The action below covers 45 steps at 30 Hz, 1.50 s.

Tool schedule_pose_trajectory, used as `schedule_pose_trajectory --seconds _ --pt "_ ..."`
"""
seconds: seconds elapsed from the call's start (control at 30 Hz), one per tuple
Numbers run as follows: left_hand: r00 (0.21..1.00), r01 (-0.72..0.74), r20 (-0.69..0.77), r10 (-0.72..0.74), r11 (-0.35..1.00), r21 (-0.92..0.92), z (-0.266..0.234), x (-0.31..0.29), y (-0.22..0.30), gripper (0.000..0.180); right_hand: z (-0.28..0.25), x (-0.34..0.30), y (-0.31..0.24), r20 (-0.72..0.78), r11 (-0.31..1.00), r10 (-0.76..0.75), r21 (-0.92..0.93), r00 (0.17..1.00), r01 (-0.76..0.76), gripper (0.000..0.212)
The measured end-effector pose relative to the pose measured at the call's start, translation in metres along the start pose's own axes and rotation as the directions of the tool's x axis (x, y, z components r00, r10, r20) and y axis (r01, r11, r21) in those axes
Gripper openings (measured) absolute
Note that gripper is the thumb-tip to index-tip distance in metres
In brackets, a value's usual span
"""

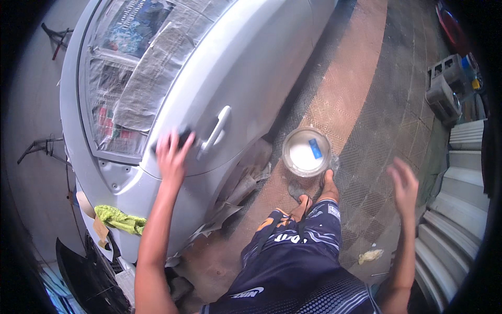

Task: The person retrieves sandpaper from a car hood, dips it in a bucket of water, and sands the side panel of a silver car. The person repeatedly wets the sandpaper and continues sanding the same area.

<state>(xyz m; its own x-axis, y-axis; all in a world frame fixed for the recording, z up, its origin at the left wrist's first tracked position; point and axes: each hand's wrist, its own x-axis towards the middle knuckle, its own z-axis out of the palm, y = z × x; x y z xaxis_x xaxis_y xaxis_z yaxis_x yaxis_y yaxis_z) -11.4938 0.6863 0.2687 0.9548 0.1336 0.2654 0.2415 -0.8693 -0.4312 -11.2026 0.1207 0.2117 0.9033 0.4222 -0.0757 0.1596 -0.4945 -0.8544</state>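
Observation:
My left hand (172,154) presses a dark sanding pad (184,136) against the silver-grey car door (246,68). Its fingers lie over the pad, just left of the pale door handle (214,133). Newspaper (151,78) is taped over the window beside that hand. Out to the right, my right hand (403,187) hangs in the air, a little blurred, fingers stretched out and holding nothing. Between my arms, at my feet, stands a round bucket (286,161) of whitish liquid with a blue block (315,148) in it.
A yellow-green cloth (120,219) hangs on the car's rear corner. Loose masking paper (235,191) droops below the door. White ridged panels (449,220) stand along the right, with grey hollow blocks (444,97) beyond. A crumpled yellowish scrap (371,256) lies on the patterned floor.

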Motion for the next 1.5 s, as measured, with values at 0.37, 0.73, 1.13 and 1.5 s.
schedule_pose_trajectory --seconds 0.37,0.73,1.13,1.5 --pt "0.981 -0.154 0.122 0.148 0.987 0.045 -0.011 -0.019 -0.013 0.054 -0.034 -0.053 0.106 -0.349 0.997 0.077 0.052 0.934 -0.063 0.035" --pt "0.964 -0.256 -0.031 0.264 0.955 0.146 0.033 0.140 0.031 0.052 -0.068 0.002 0.062 -0.131 0.710 -0.373 -0.678 0.919 0.192 0.042" --pt "0.982 -0.175 0.101 0.160 0.972 0.159 0.043 0.235 0.065 0.060 -0.039 0.029 0.052 -0.307 0.981 -0.150 -0.167 0.940 0.102 0.044" --pt "0.977 -0.177 -0.092 0.192 0.973 0.150 0.061 0.205 0.054 0.060 -0.025 -0.001 0.047 -0.319 0.995 0.085 0.066 0.944 -0.068 0.047"
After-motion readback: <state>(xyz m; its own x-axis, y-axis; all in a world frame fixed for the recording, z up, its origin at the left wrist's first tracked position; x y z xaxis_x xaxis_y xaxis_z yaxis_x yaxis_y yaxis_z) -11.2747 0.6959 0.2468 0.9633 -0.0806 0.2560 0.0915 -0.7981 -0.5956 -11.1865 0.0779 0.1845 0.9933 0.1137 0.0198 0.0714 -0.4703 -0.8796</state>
